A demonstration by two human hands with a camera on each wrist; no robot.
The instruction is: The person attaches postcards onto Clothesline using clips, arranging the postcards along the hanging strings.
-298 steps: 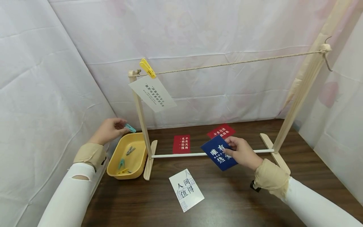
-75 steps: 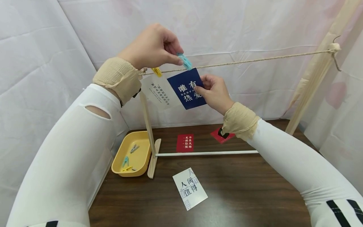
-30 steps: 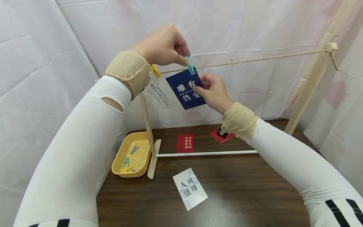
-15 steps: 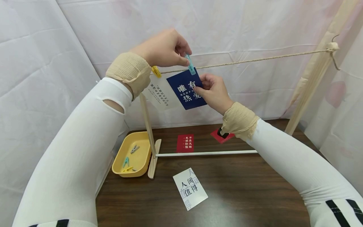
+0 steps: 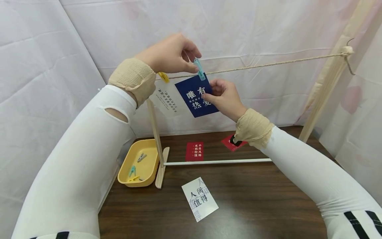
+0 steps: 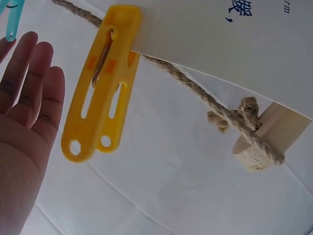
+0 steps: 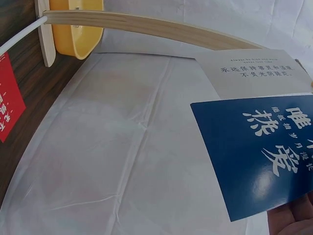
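A light-blue clothespin (image 5: pixel 199 69) sits at the top corner of a dark blue card (image 5: pixel 195 96), at the rope (image 5: pixel 253 67). My left hand (image 5: pixel 176 53) is right at the clothespin's upper end, its fingers loosened and spread. In the left wrist view, the extended fingers (image 6: pixel 36 83) lie just below the clothespin tip (image 6: pixel 12 24). My right hand (image 5: pixel 228 98) holds the card's right edge, thumb in front; its other fingers are partly hidden. Left of it hangs a white card (image 5: pixel 167 99) under a yellow clothespin (image 6: pixel 100 83).
A yellow tray (image 5: pixel 120 176) with several clothespins stands left of the wooden frame post (image 5: pixel 153 127). Two red cards lie behind the white crossbar (image 5: pixel 218 162), one (image 5: pixel 194 151) nearer the left post. A white lettered card (image 5: pixel 200 199) lies in front on the table.
Earlier, my left hand brought the blue clothespin from the tray and my right raised the blue card to the rope. Just now my left fingers have loosened from the clothespin; the card sank slightly.
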